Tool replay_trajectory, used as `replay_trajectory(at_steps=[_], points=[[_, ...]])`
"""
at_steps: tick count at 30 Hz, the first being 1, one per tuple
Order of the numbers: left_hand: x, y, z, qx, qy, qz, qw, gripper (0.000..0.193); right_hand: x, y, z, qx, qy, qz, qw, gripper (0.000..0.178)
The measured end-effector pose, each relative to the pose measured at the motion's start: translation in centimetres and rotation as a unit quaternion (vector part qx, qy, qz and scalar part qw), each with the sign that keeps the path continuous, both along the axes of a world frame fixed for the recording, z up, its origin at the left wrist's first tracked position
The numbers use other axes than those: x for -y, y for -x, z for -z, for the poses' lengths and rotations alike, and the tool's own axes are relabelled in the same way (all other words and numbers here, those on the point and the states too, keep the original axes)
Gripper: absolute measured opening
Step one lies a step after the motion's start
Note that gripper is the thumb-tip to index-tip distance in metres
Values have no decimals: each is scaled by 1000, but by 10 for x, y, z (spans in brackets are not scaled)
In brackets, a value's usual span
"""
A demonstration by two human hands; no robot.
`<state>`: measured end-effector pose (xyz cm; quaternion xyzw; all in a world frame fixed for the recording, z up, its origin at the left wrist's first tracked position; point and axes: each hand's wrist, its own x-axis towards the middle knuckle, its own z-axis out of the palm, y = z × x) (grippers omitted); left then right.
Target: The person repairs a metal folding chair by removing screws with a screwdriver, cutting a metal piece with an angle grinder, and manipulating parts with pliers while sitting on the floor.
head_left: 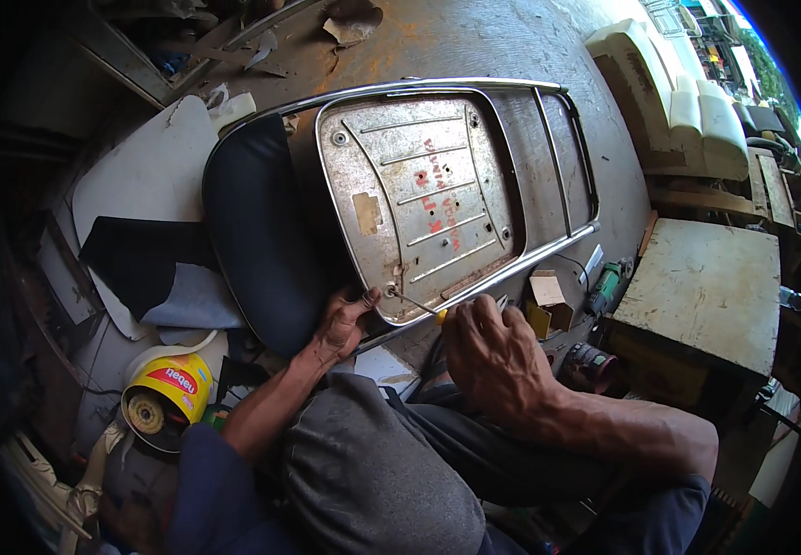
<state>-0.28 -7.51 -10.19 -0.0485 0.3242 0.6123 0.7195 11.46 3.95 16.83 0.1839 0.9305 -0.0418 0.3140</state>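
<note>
A chair with a chrome tube frame [556,166] lies tipped over in front of me, its bare metal seat pan [424,199] facing up. The pan has raised ribs, a hole near each corner and red painted marks. Beside it, to the left, is the black padded backrest [257,217]. My right hand [498,356] is closed round the yellow handle of a screwdriver [419,302]; its thin shaft slants to the pan's near left corner hole. At that same corner my left hand [343,324] grips the edge, thumb on top, other fingers partly hidden.
A yellow tin [165,393] lies at the lower left by dark fabric [137,268] and a white board [151,176]. To the right are a small open box [551,298], a green power tool [604,287] and a worn wooden box [710,277]. A cream sofa [664,102] stands behind.
</note>
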Motion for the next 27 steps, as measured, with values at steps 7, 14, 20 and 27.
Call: replay_trajectory(at_steps=[7, 14, 20, 27], points=[[5, 3, 3, -20, 11, 1, 1000, 47, -61, -42, 32, -114, 89, 310, 940, 28], [-3, 4, -7, 2, -25, 1, 1000, 49, 4, -32, 178, -238, 91, 363, 896, 35], [0, 4, -7, -29, -9, 19, 999, 51, 18, -24, 197, -289, 109, 341, 888, 26], [9, 8, -3, -57, 15, 66, 996, 63, 20, -35, 208, -385, 80, 299, 869, 24]])
